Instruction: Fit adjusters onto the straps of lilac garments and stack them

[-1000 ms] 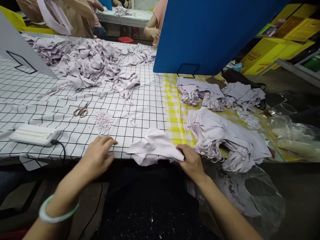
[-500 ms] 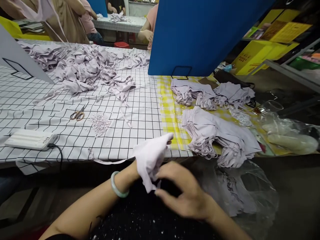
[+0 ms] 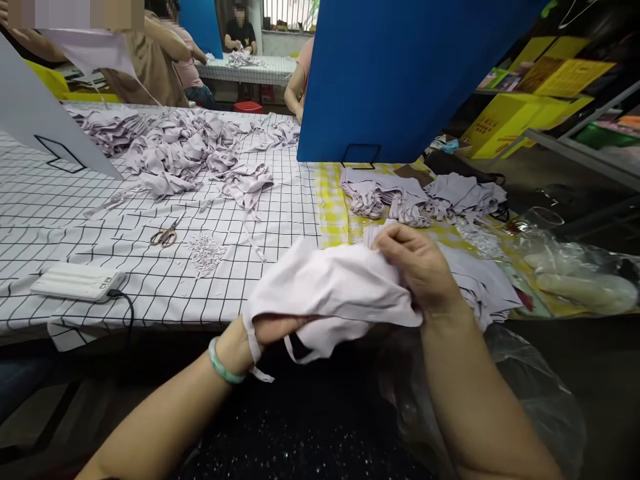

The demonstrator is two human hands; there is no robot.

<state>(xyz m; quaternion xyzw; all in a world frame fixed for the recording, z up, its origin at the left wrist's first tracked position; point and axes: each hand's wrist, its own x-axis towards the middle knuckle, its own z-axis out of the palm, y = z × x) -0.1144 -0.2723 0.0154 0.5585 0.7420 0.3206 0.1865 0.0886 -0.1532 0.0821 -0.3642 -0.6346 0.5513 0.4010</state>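
Note:
A pale lilac cloth piece with thin straps (image 3: 330, 280) is stretched between my hands above the table's front edge. My left hand (image 3: 280, 328) holds its left part from below; the cloth covers most of the fingers, and one strap hangs over the wrist by a green bangle (image 3: 223, 363). The fingers of my right hand (image 3: 417, 263) are closed on the upper right corner. Behind that hand lies a stack of similar cloth pieces (image 3: 483, 280), partly hidden by hand and arm.
Scissors (image 3: 166, 235) lie left of a heap of small clippings (image 3: 206, 255). Nearby is a white power bank (image 3: 80, 281) with a cable. A tangled cloth pile (image 3: 185, 150) lies farther back. A blue panel (image 3: 390, 80) stands ahead; other people work beyond.
My right hand has moved up and to the right, spreading out the cloth piece that was bunched over my left hand. The view has shifted slightly.

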